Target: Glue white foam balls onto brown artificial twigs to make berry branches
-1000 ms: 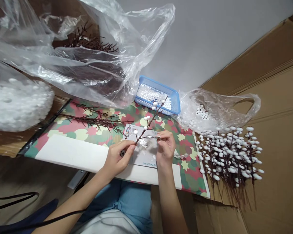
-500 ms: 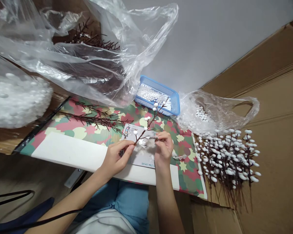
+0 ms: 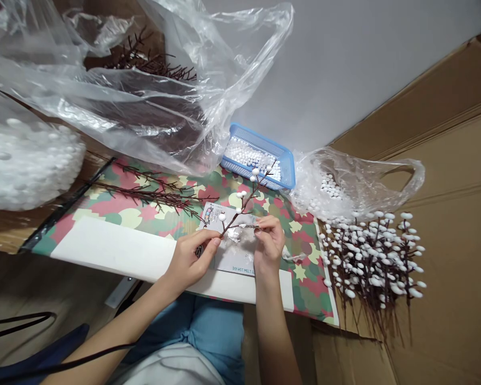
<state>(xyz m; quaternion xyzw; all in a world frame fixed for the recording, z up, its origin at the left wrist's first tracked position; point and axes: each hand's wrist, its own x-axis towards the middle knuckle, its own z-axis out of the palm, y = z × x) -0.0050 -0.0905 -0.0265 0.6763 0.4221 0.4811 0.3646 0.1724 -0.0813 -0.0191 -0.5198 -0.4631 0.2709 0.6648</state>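
My left hand (image 3: 192, 259) pinches the lower stem of a thin brown branch (image 3: 242, 203) that carries several white foam balls and rises toward the blue basket (image 3: 289, 167). My right hand (image 3: 269, 241) is closed on a side twig of that same branch, fingers pressed together at its tip. Both hands hover over a grey sheet (image 3: 236, 251) lying on a camouflage-patterned board (image 3: 144, 214).
The blue basket holds white foam balls. Bare brown branches (image 3: 152, 195) lie on the board's left. A pile of finished branches with white balls (image 3: 374, 254) rests on cardboard at the right. Clear plastic bags (image 3: 124, 96) with more branches and balls crowd the back and left.
Almost nothing has moved; the view shifted slightly and both hands keep their hold on the branch.
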